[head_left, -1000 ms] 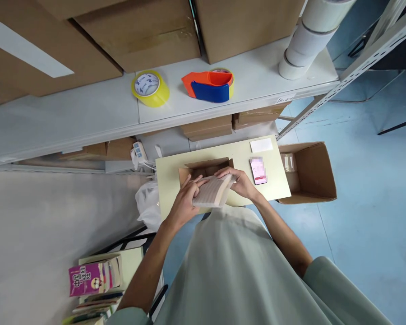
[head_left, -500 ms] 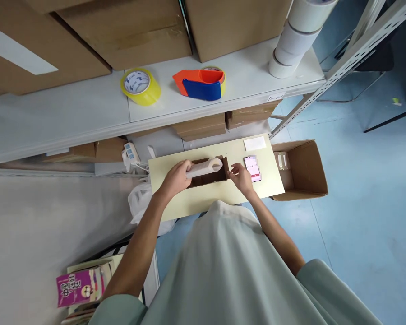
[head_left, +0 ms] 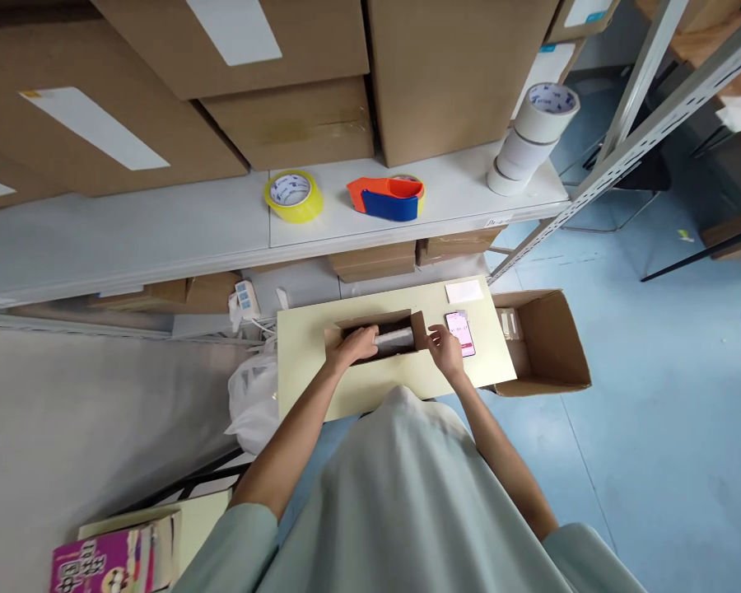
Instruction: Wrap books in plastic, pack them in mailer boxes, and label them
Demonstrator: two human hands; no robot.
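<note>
A narrow open cardboard box [head_left: 341,336] stands on the cream tabletop [head_left: 309,391]. My left hand [head_left: 355,347] reaches into it, closed around one end of a whitish rolled tube [head_left: 396,339]. The tube lies lengthwise inside the box, below the rim; its exact kind is unclear. At the box's right end is my right hand [head_left: 445,350], fingers curled against the end wall. Just right of that hand lies a phone [head_left: 460,332] with a lit pink screen. A white paper slip [head_left: 463,291] rests behind the phone.
Over the table's far side runs a grey shelf [head_left: 210,247] with yellow tape [head_left: 295,196], an orange-blue tape dispenser [head_left: 386,199], stacked white rolls [head_left: 524,148] and large cartons [head_left: 441,82]. An open carton [head_left: 549,342] sits at right, a plastic bag [head_left: 253,399] at left.
My left hand has lowered the whitish tube from above the box down into it. My right hand stays at the box's right end. The view has shifted, showing more of the shelf's cartons.
</note>
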